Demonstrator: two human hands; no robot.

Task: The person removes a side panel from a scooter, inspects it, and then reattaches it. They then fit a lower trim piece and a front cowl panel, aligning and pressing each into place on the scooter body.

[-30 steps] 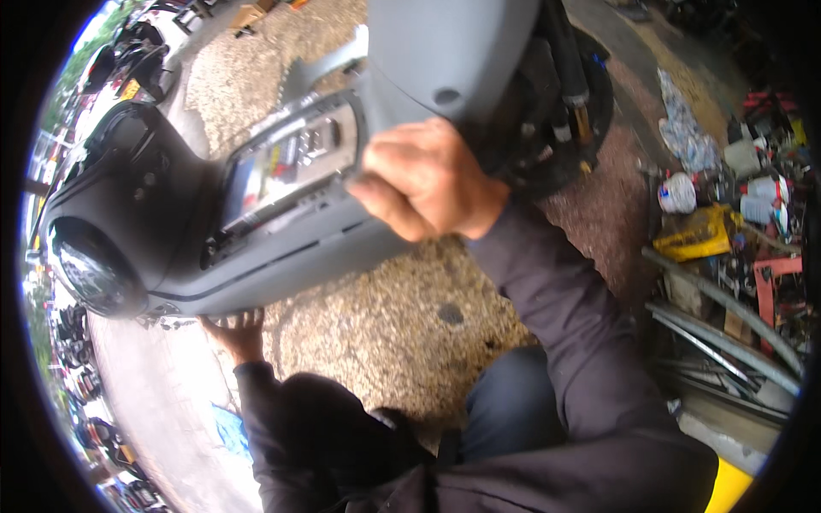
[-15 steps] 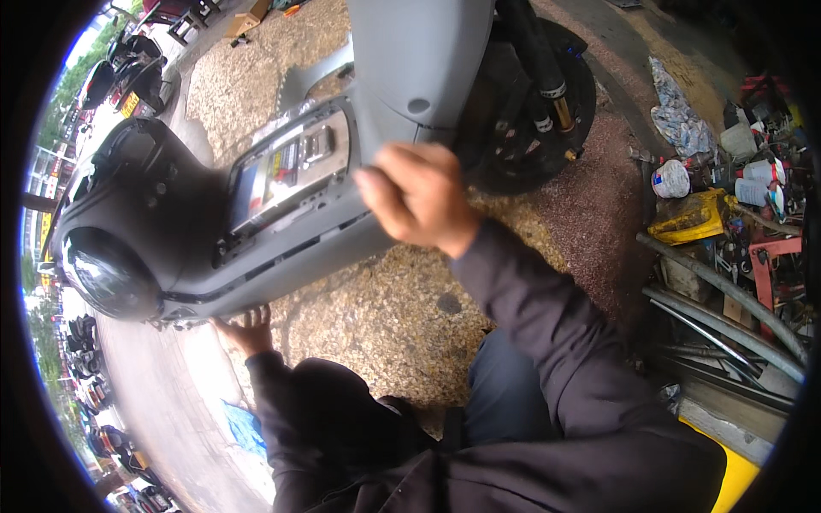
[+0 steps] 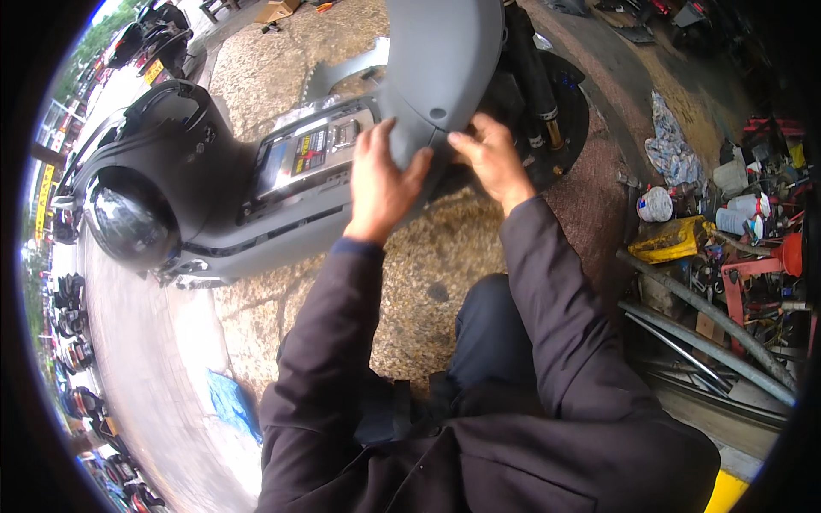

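Grey plastic of a scooter's front panel [image 3: 445, 60] meets the fingers of both bare hands. Left hand [image 3: 380, 192]: the fingers are spread and slightly bent against the panel's lower end, with the thumb set well apart from them, on the right. Right hand [image 3: 493, 162]: the thumb tip lies at the panel's edge beside a short seam, the other fingers bent; whether they pinch that edge cannot be told. Just above the seam sits a round dark spot [image 3: 438, 113]. Dark sleeves [image 3: 329, 316] cover both forearms.

The scooter [image 3: 218, 184] extends to the left of the hands, with a labelled box [image 3: 312, 150] in its floor section and a glossy dark cover [image 3: 132, 218] at its left end. Right of the panel, the front fork [image 3: 532, 77] stands beside a dark wheel [image 3: 569, 103]. Pebbled ground [image 3: 402, 308] lies below. Farther right, a white tub [image 3: 655, 205], a yellow object [image 3: 671, 241] and long pipes [image 3: 710, 295] lie amid clutter; at lower left, a blue sheet [image 3: 231, 402].
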